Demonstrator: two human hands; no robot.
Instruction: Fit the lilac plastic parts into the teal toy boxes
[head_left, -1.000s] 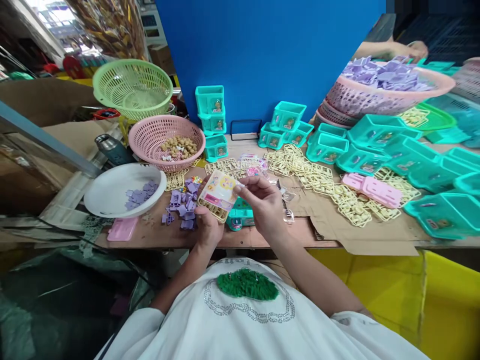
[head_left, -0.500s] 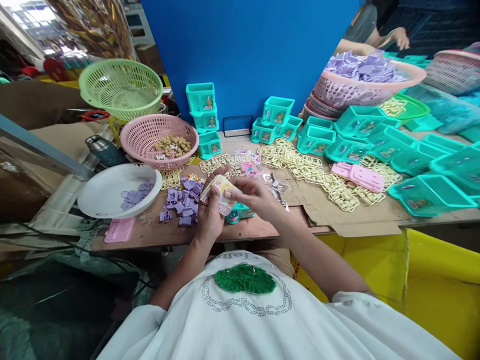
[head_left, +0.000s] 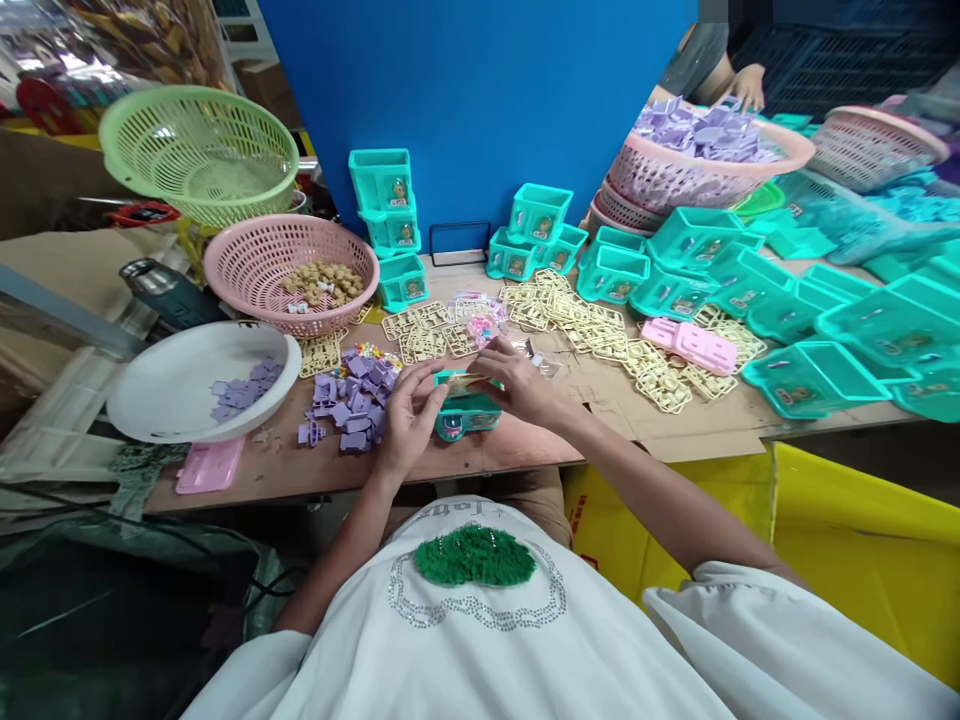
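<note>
I'm holding the card (head_left: 463,383) in my right fingers (head_left: 493,363), over the teal box (head_left: 480,418), my left fingers (head_left: 412,381) curling by the card's left end, grip unclear

ok so the card (head_left: 466,383) got tipped almost edge-on, and the left hand (head_left: 409,418) and right hand (head_left: 519,385) now have it at the teal box (head_left: 480,417), mid-frame.

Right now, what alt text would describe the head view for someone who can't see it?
A person's right hand holds a thin flat item at a turquoise tub, the left hand alongside. Purple pieces lie left, cream frames right, on a cluttered table.
</note>
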